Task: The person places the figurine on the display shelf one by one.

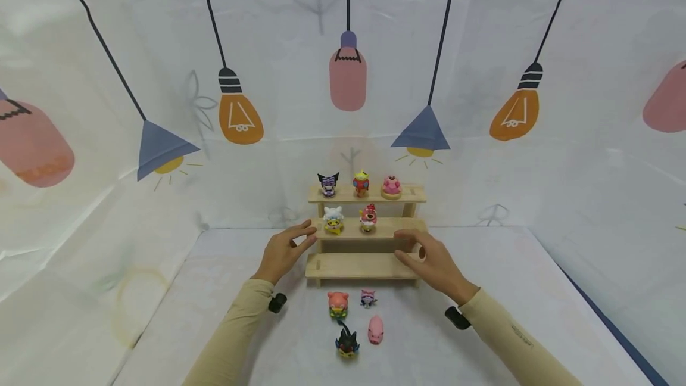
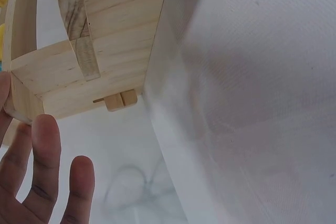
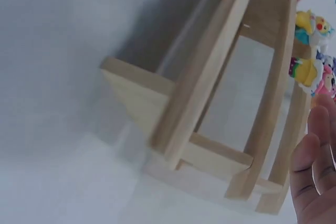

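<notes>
A white table [image 1: 214, 267] runs back to a pale cloth wall [image 1: 284, 165], creased in places and printed with hanging lamps: orange bulbs [image 1: 241, 119], blue shades [image 1: 420, 130], pink ones [image 1: 348, 79]. Against the back stands a three-step wooden shelf [image 1: 354, 265]. Three little figures sit along its top step, among them a pink one [image 1: 392, 185]; on the middle step are a white-hooded one [image 1: 333, 219] and a red one [image 1: 368, 218]. Four more toys lie on the table in front, a black one [image 1: 347, 344] nearest me.

The person's left hand [image 1: 284, 252] is at the shelf's left end, fingers loosely extended and gripping nothing; I can't tell whether the tips actually touch the wood. The right hand [image 1: 431, 261] is at the opposite end, thumb and fingers parted, also free of any grasp. So the shelf sits between both sets of fingers, the red figure a little left of the right fingertips.
</notes>
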A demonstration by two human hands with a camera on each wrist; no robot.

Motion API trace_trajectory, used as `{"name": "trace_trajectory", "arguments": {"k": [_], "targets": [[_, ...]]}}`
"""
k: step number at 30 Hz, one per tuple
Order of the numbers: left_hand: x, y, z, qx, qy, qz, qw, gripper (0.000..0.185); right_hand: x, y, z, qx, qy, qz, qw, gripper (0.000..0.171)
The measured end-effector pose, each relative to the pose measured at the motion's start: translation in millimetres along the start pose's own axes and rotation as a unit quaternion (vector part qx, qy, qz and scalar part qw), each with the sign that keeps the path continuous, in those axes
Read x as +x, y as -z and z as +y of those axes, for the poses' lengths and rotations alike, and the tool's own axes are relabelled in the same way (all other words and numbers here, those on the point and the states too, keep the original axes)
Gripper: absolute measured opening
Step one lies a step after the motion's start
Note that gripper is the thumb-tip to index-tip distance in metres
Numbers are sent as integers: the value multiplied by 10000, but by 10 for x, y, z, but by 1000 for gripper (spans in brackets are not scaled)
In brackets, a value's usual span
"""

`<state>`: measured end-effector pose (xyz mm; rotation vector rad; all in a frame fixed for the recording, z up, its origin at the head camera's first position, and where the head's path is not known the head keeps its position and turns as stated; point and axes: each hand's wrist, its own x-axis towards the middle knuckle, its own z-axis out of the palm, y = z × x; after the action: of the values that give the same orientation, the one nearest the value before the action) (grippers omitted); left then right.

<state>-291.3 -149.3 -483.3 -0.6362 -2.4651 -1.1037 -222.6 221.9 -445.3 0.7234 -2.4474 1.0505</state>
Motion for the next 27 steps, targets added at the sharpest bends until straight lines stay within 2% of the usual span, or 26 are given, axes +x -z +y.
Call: {"name": "trace_trajectory", "arguments": {"k": [7,14,21,27], "targets": [[4,-2,7,38,46,-22,10000,30,-289,36,44,-140,-208,-65,9997,41],[9,-2,27,25,54,-9,10000,30,-525,31,27,-152,-67,-153,9997,41],[10,3,24,4,41,8,10000,30,-681,-30,-82,-195,-102,-494,9985,42],[7,2,7,-32,62,10,10000,30,-767,-150,-147,-279,97,-902,9955,37]]}}
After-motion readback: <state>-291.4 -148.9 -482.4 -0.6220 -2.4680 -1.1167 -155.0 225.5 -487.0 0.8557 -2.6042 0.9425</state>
